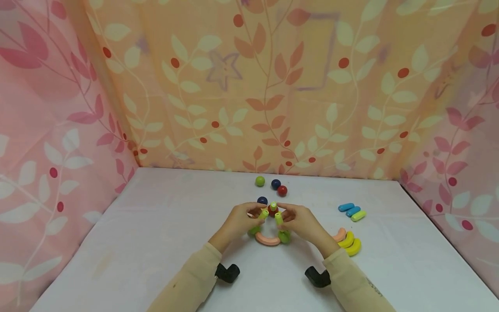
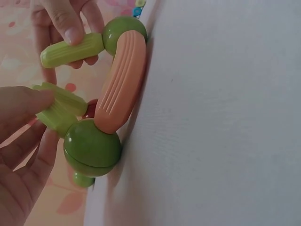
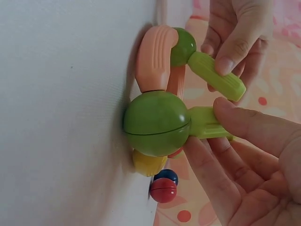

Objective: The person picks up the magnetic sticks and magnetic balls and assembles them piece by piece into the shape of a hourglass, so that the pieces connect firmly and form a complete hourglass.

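A ring of toy pieces stands on the table: curved salmon piece [image 1: 267,239] in front, left green ball [image 2: 92,147], right green ball [image 3: 157,123] and a red ball [image 1: 273,211] at the back. A light green rod rises from each of these balls. My left hand [image 1: 242,220] pinches the left rod [image 3: 216,75] between thumb and fingers. With thumb and fingertips, my right hand [image 1: 302,222] pinches the right rod [image 3: 206,121]. The back rod [image 1: 273,205] stands upright between the hands. A yellow piece [image 3: 149,162] joins the ring's right side, partly hidden by the hand.
Behind the ring lie loose balls: light green [image 1: 260,181], dark blue [image 1: 276,184] and red [image 1: 282,190]. Another dark blue ball [image 1: 262,200] sits nearer. To the right are blue rods [image 1: 346,207], a light green rod [image 1: 358,216] and yellow curved pieces [image 1: 353,247]. A patterned curtain [image 1: 249,86] stands behind.
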